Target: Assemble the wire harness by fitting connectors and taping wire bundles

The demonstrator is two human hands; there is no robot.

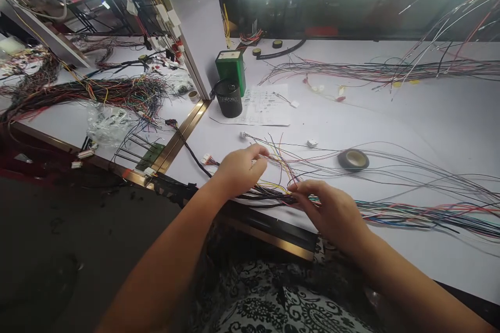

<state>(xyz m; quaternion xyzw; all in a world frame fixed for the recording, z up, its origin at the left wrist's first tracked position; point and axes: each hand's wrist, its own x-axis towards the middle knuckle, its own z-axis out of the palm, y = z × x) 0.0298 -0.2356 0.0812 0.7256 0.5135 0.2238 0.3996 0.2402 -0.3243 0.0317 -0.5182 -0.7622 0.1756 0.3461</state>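
Pinching a few thin coloured wires point(292, 173) between thumb and forefinger, the right hand point(336, 210) has its fingertips together just above a black-sheathed cable bundle point(246, 197) near the front edge of the white worktop point(406, 255). The wires fan up and away from that grip, into the space between the two hands. The left hand point(240, 169) is half curled, thumb and forefinger a little apart beside the spread wires; whether it has hold of a strand I cannot tell. Right of the right hand runs a long loose bundle of red, blue, green and black wires point(410, 214). Beyond that hand lies a roll of black tape point(342, 161), with a small white plastic connector point(312, 143) to its left. Farther back, a black mesh cup point(229, 101) stands in front of a green box point(236, 70), beside a printed paper sheet point(265, 109).
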